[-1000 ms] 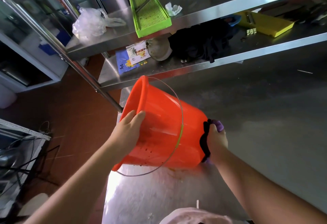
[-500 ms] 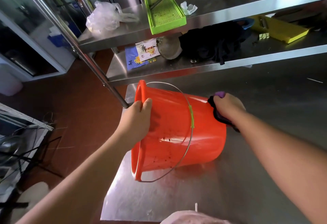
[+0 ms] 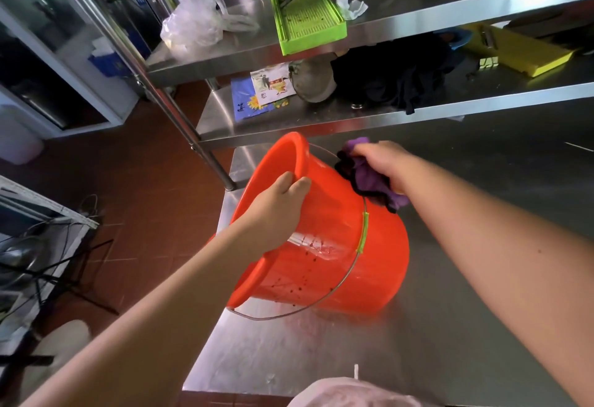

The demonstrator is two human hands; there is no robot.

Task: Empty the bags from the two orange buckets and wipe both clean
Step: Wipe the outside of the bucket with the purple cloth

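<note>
One orange bucket [image 3: 337, 246] lies tipped on its side on the steel table [image 3: 482, 326], mouth toward the left. Its wire handle with a green grip hangs across the wall, which shows dark specks and wet streaks. My left hand [image 3: 276, 210] grips the rim, fingers curled over its edge. My right hand [image 3: 382, 162] holds a purple cloth with black trim [image 3: 369, 181] pressed against the upper outside wall near the rim. A pale bag [image 3: 347, 393] shows at the bottom edge. No second bucket is in view.
Two steel shelves rise behind the table: the upper carries a green slicer tray [image 3: 305, 11], a clear plastic bag [image 3: 193, 24] and crumpled paper; the lower holds leaflets, a dark cloth [image 3: 395, 82] and a yellow slicer [image 3: 520, 53]. Red tile floor lies left.
My right hand slid the cloth from the bucket's base end up along the wall toward the rim. The left hand shifted from the wall to gripping the rim, and the bucket tilted.
</note>
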